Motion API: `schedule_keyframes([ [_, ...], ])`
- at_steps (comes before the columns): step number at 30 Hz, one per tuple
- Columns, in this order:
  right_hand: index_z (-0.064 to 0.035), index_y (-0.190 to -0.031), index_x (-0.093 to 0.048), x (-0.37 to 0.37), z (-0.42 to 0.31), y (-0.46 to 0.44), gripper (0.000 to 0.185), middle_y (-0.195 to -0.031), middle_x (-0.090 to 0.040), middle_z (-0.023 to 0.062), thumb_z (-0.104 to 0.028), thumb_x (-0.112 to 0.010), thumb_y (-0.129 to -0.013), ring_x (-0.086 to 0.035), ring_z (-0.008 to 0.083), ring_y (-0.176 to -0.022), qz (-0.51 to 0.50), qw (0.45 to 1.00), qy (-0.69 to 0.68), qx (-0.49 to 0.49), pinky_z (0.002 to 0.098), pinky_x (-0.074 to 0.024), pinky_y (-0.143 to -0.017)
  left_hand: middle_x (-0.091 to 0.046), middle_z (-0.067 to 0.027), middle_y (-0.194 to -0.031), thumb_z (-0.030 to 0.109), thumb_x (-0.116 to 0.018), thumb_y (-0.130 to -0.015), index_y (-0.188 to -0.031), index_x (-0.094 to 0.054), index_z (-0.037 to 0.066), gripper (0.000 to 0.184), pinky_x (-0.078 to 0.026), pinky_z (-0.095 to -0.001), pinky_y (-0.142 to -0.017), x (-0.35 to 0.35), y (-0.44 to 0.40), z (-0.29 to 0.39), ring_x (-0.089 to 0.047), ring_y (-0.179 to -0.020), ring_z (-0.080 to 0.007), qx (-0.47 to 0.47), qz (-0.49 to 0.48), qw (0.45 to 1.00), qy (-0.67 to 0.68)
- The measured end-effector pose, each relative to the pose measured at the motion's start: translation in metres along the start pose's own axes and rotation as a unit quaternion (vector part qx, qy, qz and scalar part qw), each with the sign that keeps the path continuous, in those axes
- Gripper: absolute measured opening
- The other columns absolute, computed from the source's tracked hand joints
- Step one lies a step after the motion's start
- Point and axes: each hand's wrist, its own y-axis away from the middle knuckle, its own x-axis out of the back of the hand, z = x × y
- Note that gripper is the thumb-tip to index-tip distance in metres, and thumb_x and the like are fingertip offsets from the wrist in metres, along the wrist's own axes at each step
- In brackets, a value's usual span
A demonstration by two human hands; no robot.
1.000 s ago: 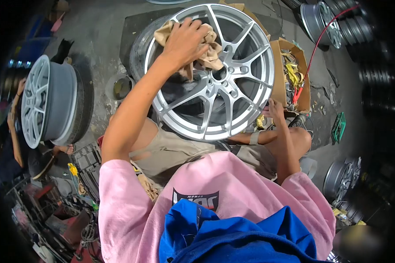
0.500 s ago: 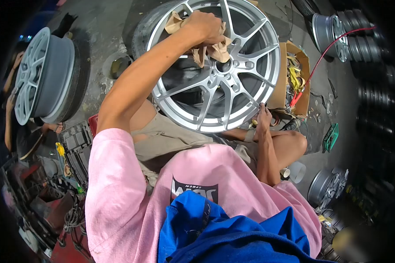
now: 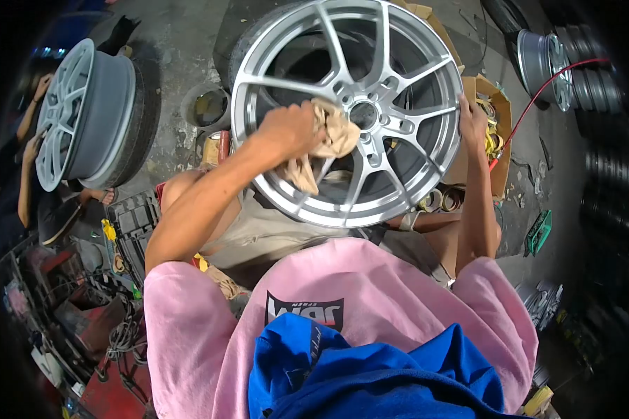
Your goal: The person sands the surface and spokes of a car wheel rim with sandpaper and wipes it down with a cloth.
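A silver multi-spoke wheel rim (image 3: 363,174) faces up in front of me, its near edge above my lap. My left hand (image 3: 288,131) is closed on a crumpled tan cloth (image 3: 339,133), pressed against the spokes left of the hub. Part of the cloth hangs down over a lower-left spoke. On the right side, my right hand (image 3: 472,120) grips the rim's outer edge, its fingers partly hidden. Beneath the rim, a dark round shape shows between the spokes.
A cardboard box (image 3: 500,174) with yellow items stands to the right, a red hose (image 3: 531,105) beside it. At left, another person's hands (image 3: 33,146) touch a second wheel rim (image 3: 105,119). A black case (image 3: 136,216) lies near my left knee. More rims (image 3: 536,66) stand right.
My left hand has moved down and left with the cloth, from the upper spokes to the left ones. My right hand has shifted up along the rim's edge, and the spokes sit at a different angle.
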Motion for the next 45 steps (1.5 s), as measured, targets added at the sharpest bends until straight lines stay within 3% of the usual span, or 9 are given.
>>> schedule_keyframes([
  [8,-0.0036,-0.113,-0.079,0.008,-0.035,-0.011,0.041,-0.1,-0.075,0.0257,-0.04,-0.063,-0.105,-0.071,0.0442,-0.095,0.101,0.987,0.039,0.121,0.0471,-0.0528,-0.084,-0.074,-0.0292,-0.098,0.032,-0.069,-0.095,-0.123,-0.059,-0.008,0.049,-0.058,-0.0547,-0.087,0.029,0.005,0.013,-0.073,-0.095,-0.0482,-0.162,-0.024,0.987,0.002],
  [12,-0.0053,-0.116,-0.079,0.033,-0.113,0.009,0.025,-0.096,-0.071,0.0192,-0.023,-0.064,-0.105,-0.07,0.0366,-0.09,0.126,0.947,0.047,0.292,0.0436,-0.0535,-0.08,-0.072,-0.0264,-0.101,0.021,-0.072,-0.094,-0.126,-0.06,-0.002,0.041,-0.056,-0.052,-0.089,0.074,-0.007,0.038,-0.07,-0.095,-0.0461,-0.143,0.279,0.94,0.133],
  [16,-0.0071,-0.12,-0.078,0.03,-0.167,0.016,0.026,-0.101,-0.067,0.0177,-0.023,-0.065,-0.103,-0.069,0.0347,-0.092,0.017,0.912,0.078,0.403,0.0448,-0.0549,-0.082,-0.073,-0.0198,-0.099,0.018,-0.076,-0.084,-0.118,-0.064,0.001,0.04,-0.055,-0.0526,-0.087,0.019,-0.082,0.026,-0.07,-0.103,-0.0404,-0.212,0.433,0.857,-0.179],
  [17,-0.0071,-0.12,-0.078,0.026,-0.166,0.003,0.026,-0.101,-0.067,0.0177,-0.023,-0.065,-0.103,-0.069,0.0347,-0.092,0.02,0.91,0.08,0.406,0.0448,-0.0549,-0.082,-0.075,-0.0175,-0.098,0.019,-0.077,-0.08,-0.108,-0.069,0.003,0.033,-0.054,-0.0535,-0.087,0.012,-0.084,0.035,-0.071,-0.102,-0.0392,-0.195,0.28,0.919,-0.197],
  [23,-0.0029,-0.119,-0.077,0.012,-0.158,-0.005,0.031,-0.108,-0.066,0.0209,-0.024,-0.058,-0.107,-0.066,0.0388,-0.108,-0.082,0.878,0.215,0.42,0.0479,-0.0526,-0.093,-0.073,-0.0225,-0.083,0.022,-0.077,-0.082,-0.1,-0.071,-0.002,0.031,-0.058,-0.0513,-0.077,-0.017,-0.071,0.061,-0.074,-0.082,-0.0416,-0.271,0.201,0.941,0.008],
  [24,-0.0039,-0.117,-0.077,-0.004,-0.144,-0.005,0.031,-0.108,-0.066,0.0205,-0.025,-0.056,-0.108,-0.066,0.0402,-0.107,-0.058,0.796,0.237,0.554,0.0498,-0.0537,-0.09,-0.073,-0.0225,-0.083,0.022,-0.077,-0.082,-0.1,-0.071,-0.002,0.031,-0.058,-0.0513,-0.077,-0.017,-0.065,0.059,-0.074,-0.082,-0.0416,-0.272,0.203,0.941,0.007],
  [26,-0.0059,-0.117,-0.078,0.003,-0.173,0.03,0.032,-0.11,-0.066,0.0212,-0.027,-0.055,-0.108,-0.067,0.0406,-0.105,-0.162,0.875,0.154,0.429,0.0504,-0.0543,-0.09,-0.073,-0.0253,-0.08,0.031,-0.079,-0.081,-0.103,-0.072,-0.004,0.041,-0.059,-0.0513,-0.075,-0.017,-0.049,0.056,-0.074,-0.081,-0.0443,-0.327,0.018,0.938,0.111],
  [30,-0.0095,-0.12,-0.078,0.02,-0.161,-0.022,0.032,-0.112,-0.065,0.0222,-0.028,-0.055,-0.109,-0.066,0.0406,-0.105,-0.097,0.86,0.319,0.387,0.0497,-0.054,-0.093,-0.073,-0.0264,-0.082,0.038,-0.082,-0.078,-0.095,-0.075,-0.003,0.045,-0.06,-0.0521,-0.076,0.012,-0.013,0.069,-0.073,-0.084,-0.0463,-0.272,-0.082,0.955,0.082],
  [45,-0.0096,-0.109,-0.082,0.013,-0.186,0.007,0.034,-0.105,-0.065,0.0224,-0.035,-0.06,-0.106,-0.07,0.0356,-0.102,-0.159,0.828,0.264,0.468,0.0487,-0.0579,-0.083,-0.065,-0.0156,-0.107,0.003,-0.071,-0.079,-0.098,-0.069,-0.003,0.02,-0.058,-0.0467,-0.086,0.031,-0.038,0.027,-0.066,-0.107,-0.0368,-0.215,0.297,0.93,0.029],
])
